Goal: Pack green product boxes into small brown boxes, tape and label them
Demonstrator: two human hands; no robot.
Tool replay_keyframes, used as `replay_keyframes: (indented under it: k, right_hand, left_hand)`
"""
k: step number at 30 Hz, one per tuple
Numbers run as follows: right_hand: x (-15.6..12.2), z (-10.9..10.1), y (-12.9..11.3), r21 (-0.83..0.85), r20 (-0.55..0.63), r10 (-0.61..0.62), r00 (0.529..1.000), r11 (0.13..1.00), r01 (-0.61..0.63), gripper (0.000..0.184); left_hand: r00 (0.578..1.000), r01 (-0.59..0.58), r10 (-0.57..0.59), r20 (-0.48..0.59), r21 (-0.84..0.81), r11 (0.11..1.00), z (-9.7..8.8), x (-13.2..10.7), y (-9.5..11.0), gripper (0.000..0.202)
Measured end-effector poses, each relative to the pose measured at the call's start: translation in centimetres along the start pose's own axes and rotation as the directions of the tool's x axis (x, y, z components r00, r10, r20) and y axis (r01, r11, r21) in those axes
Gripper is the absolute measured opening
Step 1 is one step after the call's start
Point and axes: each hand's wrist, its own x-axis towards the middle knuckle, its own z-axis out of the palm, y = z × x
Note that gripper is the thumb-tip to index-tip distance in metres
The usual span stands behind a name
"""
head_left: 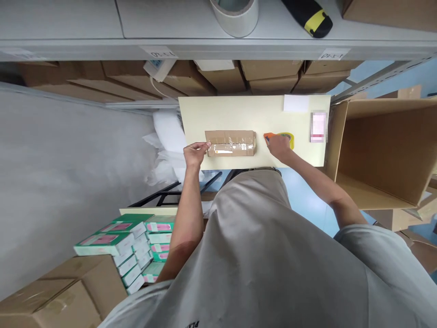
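A small brown cardboard parcel [231,143], sealed with clear tape, lies on a pale yellow board [239,111]. My left hand [195,152] pinches the parcel's left end, fingers closed on it. My right hand [278,145] rests just right of the parcel, closed on an orange tape dispenser with a yellowish tape roll [286,137]. The dispenser sits on the board, a short gap away from the parcel's right end.
A large open cardboard box [382,150] stands at the right. A white slip [295,103] and a pink label [318,126] lie on the board. Green-and-white cartons [129,246] are stacked lower left on brown boxes. A shelf above holds a tape roll [235,16] and a black-yellow tool [312,17].
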Motion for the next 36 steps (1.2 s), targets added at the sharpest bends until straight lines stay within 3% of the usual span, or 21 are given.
replay_keyframes:
  k: [6, 11, 15, 20, 24, 27, 30, 32, 34, 36]
  right_hand:
    - [-0.2, 4.5, 3.3, 0.085, -0.169, 0.137, 0.976, 0.989, -0.124, 0.069]
    - [0.0, 8.5, 3.9, 0.112, -0.272, 0.09, 0.958, 0.992, -0.061, 0.054]
    - [0.2, 10.2, 3.2, 0.139, -0.271, 0.117, 0.955, 0.987, -0.081, 0.047]
    - [-1.4, 9.2, 1.9, 0.278, -0.285, 0.263, 0.922, 0.943, -0.183, 0.056]
    - [-3.5, 7.1, -1.8, 0.436, -0.381, 0.213, 0.9, 0.899, -0.028, 0.066]
    - [-3.3, 6.2, -6.4, 0.594, -0.289, 0.131, 0.948, 0.801, 0.071, 0.077]
    - [-1.4, 6.2, -10.1, 0.659, -0.195, 0.195, 0.961, 0.752, -0.019, 0.105]
    - [0.0, 6.4, -11.2, 0.665, -0.15, 0.286, 0.947, 0.737, -0.117, 0.118]
    - [1.0, 6.6, -11.1, 0.654, -0.118, 0.339, 0.933, 0.734, -0.184, 0.113]
    - [1.3, 6.7, -10.3, 0.632, -0.128, 0.327, 0.936, 0.754, -0.177, 0.095]
  left_hand:
    - [1.0, -0.029, 0.028, 0.013, 0.084, 0.996, 0.2, 0.2, -0.2, 0.016]
    - [0.994, -0.102, 0.107, -0.007, 0.264, 0.959, 0.4, 0.1, -0.4, 0.019]
    - [0.994, -0.107, 0.109, 0.011, 0.282, 0.953, 0.5, -0.2, -0.4, 0.017]
    - [0.99, -0.142, 0.137, 0.039, 0.244, 0.959, 0.2, -0.5, -0.4, 0.017]
    - [0.983, -0.18, 0.168, 0.074, 0.198, 0.964, 0.2, -1.1, -0.1, 0.024]
    - [0.976, -0.205, 0.181, 0.123, 0.221, 0.953, 1.1, -2.2, 0.5, 0.033]
    - [0.983, -0.159, 0.13, 0.13, 0.251, 0.955, 2.7, -3.2, 1.3, 0.058]
    - [0.989, -0.1, 0.066, 0.135, 0.265, 0.959, 3.9, -3.5, 1.6, 0.078]
    - [0.992, -0.056, 0.019, 0.126, 0.298, 0.953, 4.6, -3.2, 1.6, 0.086]
    - [0.994, -0.058, 0.026, 0.105, 0.315, 0.947, 4.6, -2.5, 1.1, 0.073]
